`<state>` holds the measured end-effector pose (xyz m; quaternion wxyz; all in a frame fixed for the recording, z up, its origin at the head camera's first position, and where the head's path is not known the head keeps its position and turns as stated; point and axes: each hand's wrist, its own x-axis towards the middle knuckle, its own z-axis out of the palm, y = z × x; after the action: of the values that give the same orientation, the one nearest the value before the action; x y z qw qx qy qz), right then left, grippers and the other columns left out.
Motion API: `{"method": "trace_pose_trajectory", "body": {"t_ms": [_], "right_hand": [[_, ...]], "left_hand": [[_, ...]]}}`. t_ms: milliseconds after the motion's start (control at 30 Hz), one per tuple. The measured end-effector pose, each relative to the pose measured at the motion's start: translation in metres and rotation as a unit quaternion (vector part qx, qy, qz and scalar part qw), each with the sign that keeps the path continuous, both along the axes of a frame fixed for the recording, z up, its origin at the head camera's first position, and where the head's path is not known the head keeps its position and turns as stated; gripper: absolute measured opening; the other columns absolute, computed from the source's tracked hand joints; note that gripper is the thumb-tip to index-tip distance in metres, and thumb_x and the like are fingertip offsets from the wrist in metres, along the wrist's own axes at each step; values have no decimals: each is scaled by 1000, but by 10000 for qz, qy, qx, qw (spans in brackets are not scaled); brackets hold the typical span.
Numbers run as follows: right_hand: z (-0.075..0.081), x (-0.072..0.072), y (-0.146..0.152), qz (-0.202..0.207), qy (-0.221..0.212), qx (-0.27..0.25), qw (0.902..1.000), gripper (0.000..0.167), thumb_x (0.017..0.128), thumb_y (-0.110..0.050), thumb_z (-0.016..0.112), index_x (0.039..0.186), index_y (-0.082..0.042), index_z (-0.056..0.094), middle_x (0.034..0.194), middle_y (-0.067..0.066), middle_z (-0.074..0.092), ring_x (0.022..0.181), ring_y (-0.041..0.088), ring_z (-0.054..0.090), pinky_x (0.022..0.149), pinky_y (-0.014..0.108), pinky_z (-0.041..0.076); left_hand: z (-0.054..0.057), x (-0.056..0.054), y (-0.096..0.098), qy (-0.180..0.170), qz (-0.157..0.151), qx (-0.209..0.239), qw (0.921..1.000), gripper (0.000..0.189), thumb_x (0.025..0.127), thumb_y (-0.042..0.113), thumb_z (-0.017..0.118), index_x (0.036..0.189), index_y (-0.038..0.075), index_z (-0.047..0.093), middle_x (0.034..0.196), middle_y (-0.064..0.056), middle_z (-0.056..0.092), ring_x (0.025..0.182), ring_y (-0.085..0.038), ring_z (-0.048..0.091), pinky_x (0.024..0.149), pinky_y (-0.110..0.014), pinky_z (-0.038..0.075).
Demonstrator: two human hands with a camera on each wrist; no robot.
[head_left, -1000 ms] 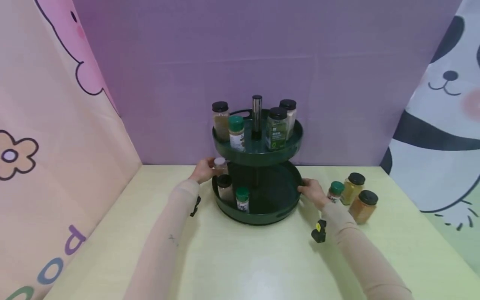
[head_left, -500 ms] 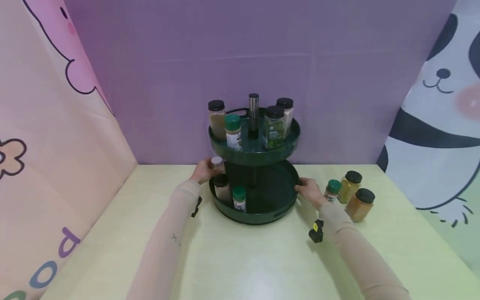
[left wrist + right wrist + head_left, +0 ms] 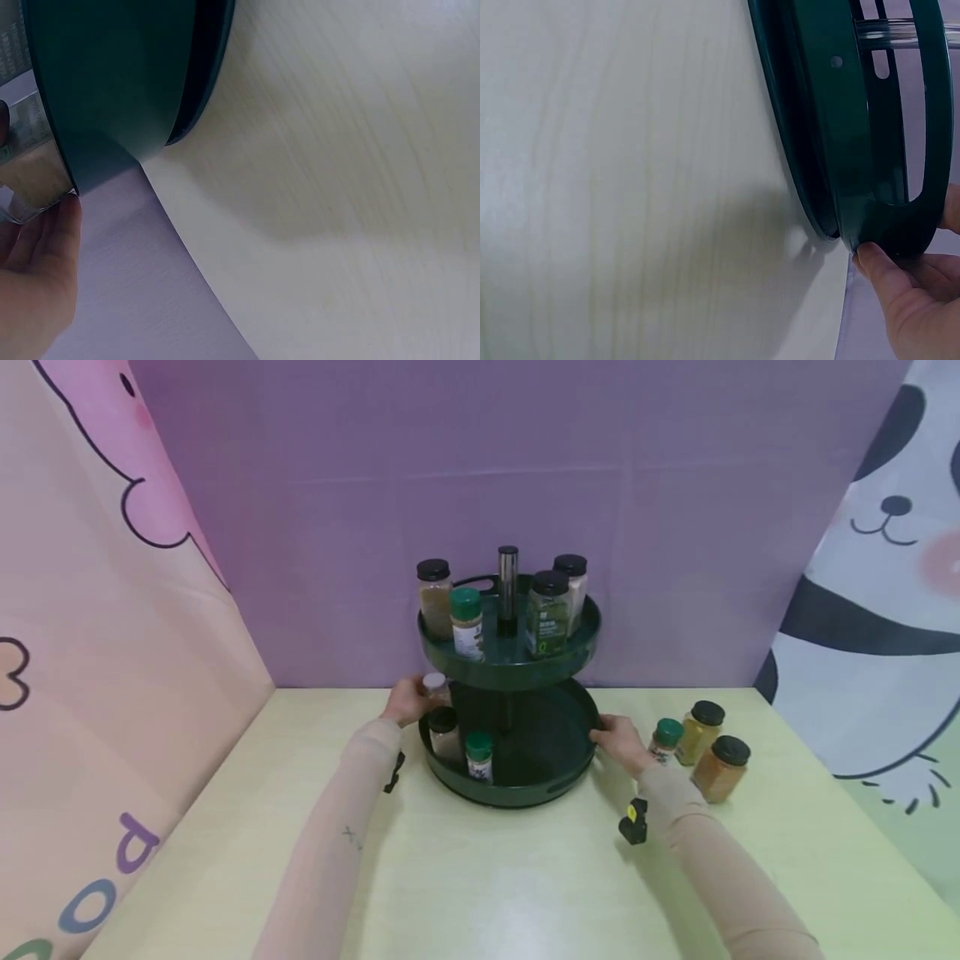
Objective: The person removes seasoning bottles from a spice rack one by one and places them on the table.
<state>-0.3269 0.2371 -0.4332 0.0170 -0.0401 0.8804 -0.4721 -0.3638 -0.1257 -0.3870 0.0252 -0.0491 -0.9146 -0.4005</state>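
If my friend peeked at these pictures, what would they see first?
Probably the dark green two-tier stand in the middle of the head view, with jars on both tiers. Next come the hands: the left hand holds a pale-lidded jar at the lower tier, while the right hand grips that tier's opposite side. The big panda picture at the right also stands out.

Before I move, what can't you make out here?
Head view: base of the pale-capped jar, hidden by the nearer black-capped jar.
Head view: base of the green-capped jar on the table, hidden by the right sleeve.
Head view: label print, too small.
Left wrist view: part of the left hand, cut by the left edge.
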Motion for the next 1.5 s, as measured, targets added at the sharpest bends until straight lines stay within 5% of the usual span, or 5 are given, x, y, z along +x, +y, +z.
{"method": "trace_pose_trajectory", "body": {"t_ms": [233,767,1133,1367,1500], "right_hand": [[22,17,-13,-128,-143,278,9994,44,90,-4,45,128,17,38,128,34,44,121,42,43,100,47,38],[18,14,-14,-180,-87,338,9992,44,89,-3,43,128,18,39,127,34,45,120,42,44,100,47,39],[19,16,-16,-207,-170,395,9989,44,90,-3,44,128,18,37,128,34,45,120,42,44,99,47,39],[19,16,-16,-206,-244,378,9988,44,90,-3,44,129,17,37,129,34,44,121,42,43,100,47,39],[19,16,-16,-208,-279,321,9989,45,90,-3,44,129,17,36,129,34,43,122,42,43,100,47,39]], "left_hand": [[2,2,3,27,95,-71,9999,33,79,17,70,102,-4,58,94,-16,60,82,-25,52,70,-34,46],[14,4,0,174,75,53,9998,33,77,17,71,103,0,60,99,-15,63,83,-24,55,70,-33,47],[20,6,0,321,158,307,9989,27,78,27,71,84,5,56,78,-6,51,70,-21,45,56,-29,38],[27,9,-2,142,225,635,9976,53,78,32,70,120,3,54,110,-14,57,97,-26,51,80,-39,47],[31,11,-5,81,264,866,9959,56,77,32,71,123,5,54,118,-14,57,104,-28,51,88,-44,46]]}}
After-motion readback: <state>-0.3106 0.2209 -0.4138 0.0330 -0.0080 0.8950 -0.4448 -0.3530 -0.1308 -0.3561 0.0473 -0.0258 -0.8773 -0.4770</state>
